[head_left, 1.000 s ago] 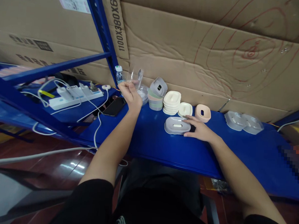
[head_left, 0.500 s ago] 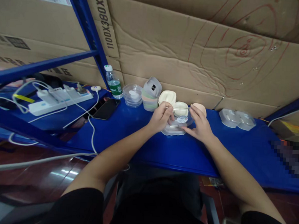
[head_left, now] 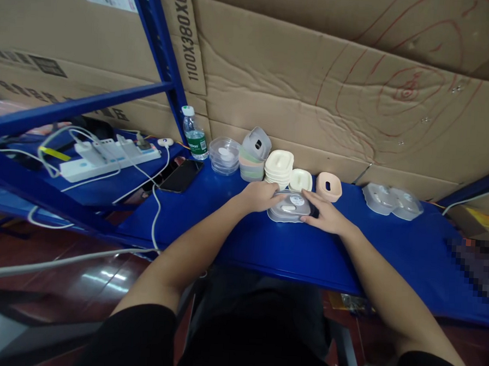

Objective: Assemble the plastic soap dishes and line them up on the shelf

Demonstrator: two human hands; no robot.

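A clear plastic clamshell package (head_left: 288, 211) lies on the blue table between my hands, its top down over a pale part inside and a round white sticker showing on it. My left hand (head_left: 260, 197) grips its left side, with the thumb and fingers at the upper edge. My right hand (head_left: 325, 213) is curled round the right side, fingertips on the top and thumb at the front edge. Just behind stand a stack of cream lids (head_left: 279, 165) and another cream lid (head_left: 301, 180). To their right is a peach case (head_left: 329, 187) with an oval slot.
At the back left are a stack of round clear lids (head_left: 224, 156), stacked pastel cases (head_left: 251, 167) with a grey one (head_left: 257, 144) on top, and a water bottle (head_left: 195, 139). A phone (head_left: 182, 177) and power strip (head_left: 106, 162) lie left. Clear shells (head_left: 392, 201) sit right.
The clear top, raised and held up between my hands before, is now down on the base. Both hands have lowered onto its sides. The whole view has shifted slightly.
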